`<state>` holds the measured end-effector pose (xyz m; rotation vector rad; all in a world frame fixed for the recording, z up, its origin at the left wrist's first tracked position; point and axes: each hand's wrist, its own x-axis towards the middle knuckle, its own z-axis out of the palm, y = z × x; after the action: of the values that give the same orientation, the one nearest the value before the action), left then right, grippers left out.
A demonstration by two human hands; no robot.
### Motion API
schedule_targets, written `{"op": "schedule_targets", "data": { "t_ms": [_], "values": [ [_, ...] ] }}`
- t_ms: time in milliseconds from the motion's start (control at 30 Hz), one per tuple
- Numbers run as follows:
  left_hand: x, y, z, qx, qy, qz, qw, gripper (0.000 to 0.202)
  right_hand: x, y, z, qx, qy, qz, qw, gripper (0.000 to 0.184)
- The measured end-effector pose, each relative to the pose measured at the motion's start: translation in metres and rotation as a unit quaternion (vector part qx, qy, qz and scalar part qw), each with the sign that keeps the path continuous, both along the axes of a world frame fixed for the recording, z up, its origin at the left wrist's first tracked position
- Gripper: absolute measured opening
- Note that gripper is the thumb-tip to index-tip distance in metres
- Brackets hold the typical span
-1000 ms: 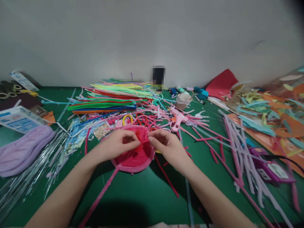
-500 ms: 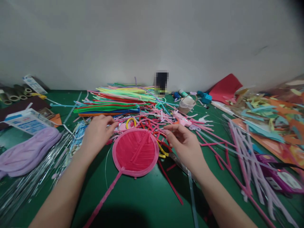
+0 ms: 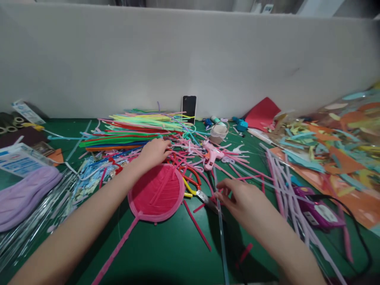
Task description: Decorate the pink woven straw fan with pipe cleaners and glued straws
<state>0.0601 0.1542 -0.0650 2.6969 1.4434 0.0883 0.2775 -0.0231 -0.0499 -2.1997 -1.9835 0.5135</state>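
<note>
Left hand (image 3: 156,153) by the pipe cleaners (image 3: 136,127), right hand (image 3: 245,200) just beside scissors (image 3: 204,196) | my fingers curled on both, can't tell if gripping | long-handled pink disc (image 3: 157,192) on the desk (image 3: 169,253) before me

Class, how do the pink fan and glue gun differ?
The fan is mostly deep pink; the glue gun, pale pink. The fan is a broad disc on a stick; the glue gun is smaller, pistol-shaped. The fan lies nearer the camera than the glue gun. Both are pink.

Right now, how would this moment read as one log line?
left hand: near fuzzy sticks | right hand: at clear strip, grip unclear | pink fan: on table
</note>
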Motion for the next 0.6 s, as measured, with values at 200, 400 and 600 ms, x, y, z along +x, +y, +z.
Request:
{"op": "schedule_targets", "data": {
  "t_ms": [200, 400, 600],
  "values": [
    [0.021, 0.014, -0.011, -0.042, 0.035, 0.0, 0.999, 0.03, 0.024, -0.018, -0.016, 0.019, 0.044, 0.004, 0.999, 0.023],
    [0.007, 0.009, 0.005, -0.001, 0.0, 0.019, 1.0, 0.021, 0.03, -0.014, -0.026, 0.053, 0.021, -0.035, 0.998, 0.022],
    [0.001, 0.002, 0.042, 0.024, -0.086, 0.04, 0.995, 0.027, 0.008, 0.035, -0.035, 0.012, -0.051, -0.058, 0.997, 0.029]
  ]
}}
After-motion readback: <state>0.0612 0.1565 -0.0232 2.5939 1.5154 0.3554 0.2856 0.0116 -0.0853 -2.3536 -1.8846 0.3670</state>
